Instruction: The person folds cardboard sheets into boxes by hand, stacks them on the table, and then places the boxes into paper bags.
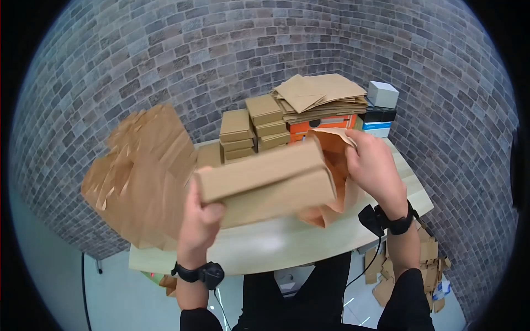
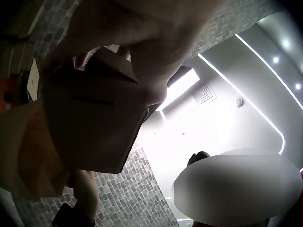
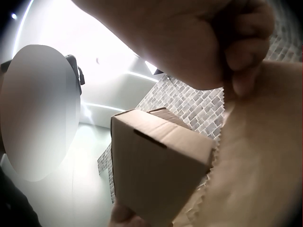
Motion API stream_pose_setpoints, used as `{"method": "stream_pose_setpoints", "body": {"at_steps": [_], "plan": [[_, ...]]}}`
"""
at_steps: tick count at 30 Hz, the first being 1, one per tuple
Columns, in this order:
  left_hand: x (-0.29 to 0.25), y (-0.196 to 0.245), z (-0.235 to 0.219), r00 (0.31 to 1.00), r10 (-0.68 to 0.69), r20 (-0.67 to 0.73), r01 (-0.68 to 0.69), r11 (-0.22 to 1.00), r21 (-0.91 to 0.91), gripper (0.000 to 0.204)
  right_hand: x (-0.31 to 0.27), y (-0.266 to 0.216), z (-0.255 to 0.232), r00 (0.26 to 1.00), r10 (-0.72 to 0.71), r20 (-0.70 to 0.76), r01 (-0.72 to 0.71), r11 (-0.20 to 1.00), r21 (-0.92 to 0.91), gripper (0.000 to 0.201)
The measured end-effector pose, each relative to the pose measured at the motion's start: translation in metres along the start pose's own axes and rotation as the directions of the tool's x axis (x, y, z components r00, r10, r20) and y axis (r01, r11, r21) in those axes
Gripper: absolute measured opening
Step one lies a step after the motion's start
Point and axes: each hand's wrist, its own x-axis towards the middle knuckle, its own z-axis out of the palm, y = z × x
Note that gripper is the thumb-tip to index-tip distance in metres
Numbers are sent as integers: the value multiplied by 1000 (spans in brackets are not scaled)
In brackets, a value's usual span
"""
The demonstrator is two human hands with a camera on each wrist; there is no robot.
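Observation:
A brown cardboard box (image 1: 265, 182) is raised over the table, tilted, its left end gripped by my left hand (image 1: 200, 223). Its right end is at the mouth of a brown paper bag (image 1: 337, 160); how far inside it reaches I cannot tell. My right hand (image 1: 375, 165) pinches the bag's upper rim at the right. In the left wrist view, the left hand (image 2: 137, 42) holds the dark-looking box (image 2: 94, 118). The right wrist view has the right hand (image 3: 213, 42) pinching the bag's zigzag edge, with the bag (image 3: 260, 142) beside the box (image 3: 156, 165).
Crumpled brown paper (image 1: 146, 182) stands on the table's left. Behind are stacked small boxes (image 1: 236, 126), flat paper bags (image 1: 323, 94) on an orange box (image 1: 314, 126), and a white box (image 1: 383, 94) at the right. Flattened cardboard (image 1: 430, 270) lies on the floor by the table (image 1: 265, 251).

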Motion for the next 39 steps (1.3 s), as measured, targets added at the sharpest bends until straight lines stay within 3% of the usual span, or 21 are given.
{"method": "stream_pose_setpoints", "body": {"at_steps": [1, 3, 6, 7, 10, 12, 16, 18, 20, 22, 23, 24, 25, 26, 27, 29, 33, 35, 36, 38, 39], "plan": [[-3, -2, 1, 1000, 4, -17, -4, 1000, -3, 65, 1, -4, 2, 1000, -14, 11, 14, 1000, 1, 28], [-2, 0, 8, 973, -230, -22, 226, 926, 303, 59, 2, -13, 5, 995, 29, 100, -27, 999, -23, 23], [3, -14, 6, 971, -233, -46, 236, 926, 293, 54, 0, -22, 9, 988, -10, 152, 21, 997, -70, 19], [6, -28, 1, 984, -170, -53, 177, 899, 400, 57, 1, -25, 12, 987, -17, 158, 28, 997, -69, 19], [23, -55, 15, 990, -135, -33, 135, 885, 445, 65, 5, -37, 27, 976, -100, 195, 116, 990, -77, 15], [33, -63, 29, 971, 145, 190, -238, 499, 834, 64, 15, -41, 36, 979, -107, 174, 120, 991, -66, 17], [38, -45, 21, 962, 261, 84, -231, 607, 760, 57, 38, -31, 26, 980, -91, 175, 114, 985, -131, 20], [31, -32, -12, 1000, -18, 19, -1, 719, 695, 43, 52, -17, 17, 963, -21, 269, 44, 996, -79, 22], [27, -23, -41, 996, -90, 17, 59, 771, 634, 37, 61, -8, 5, 939, 122, 321, -108, 992, -61, 24], [31, -20, -53, 990, -139, -1, 115, 816, 567, 31, 57, -12, -12, 938, 116, 328, -126, 992, 7, 26], [34, -19, -56, 960, -269, 76, 232, 920, 316, 27, 57, -17, -18, 932, 161, 325, -178, 984, 22, 26], [36, -20, -59, 912, -370, 180, 368, 929, 45, 23, 55, -21, -22, 919, 209, 333, -234, 972, 35, 27], [45, -36, -65, 876, -434, 212, 444, 896, 0, 21, 59, -19, -22, 899, 224, 377, -255, 966, 34, 29], [56, -64, -66, 886, -462, 35, 438, 860, 263, 20, 64, -7, -15, 908, 212, 362, -248, 967, 56, 24], [62, -99, -67, 886, -442, -142, 449, 737, 505, 19, 66, -12, -15, 883, 211, 420, -255, 966, 52, 24], [56, -179, -92, 995, -98, -14, 63, 525, 849, 19, 64, -14, -8, 860, 166, 482, -258, 957, 130, 23], [44, -208, -91, 985, -159, 66, 22, 495, 869, 16, 71, -33, -4, 844, 156, 513, -270, 950, 155, 25], [41, -211, -89, 992, -120, 47, -9, 299, 954, 18, 83, -38, -3, 834, 115, 539, -271, 938, 219, 26], [36, -211, -88, 992, -119, 34, 3, 299, 954, 18, 90, -41, -1, 833, 80, 548, -277, 917, 288, 26], [23, -192, -76, 984, -177, 11, 15, 144, 990, 22, 107, -45, 3, 830, 12, 557, -295, 857, 422, 30], [14, -201, -78, 999, 17, 29, -34, 485, 874, 26, 114, -49, 6, 837, 22, 547, -332, 816, 473, 30]]}}
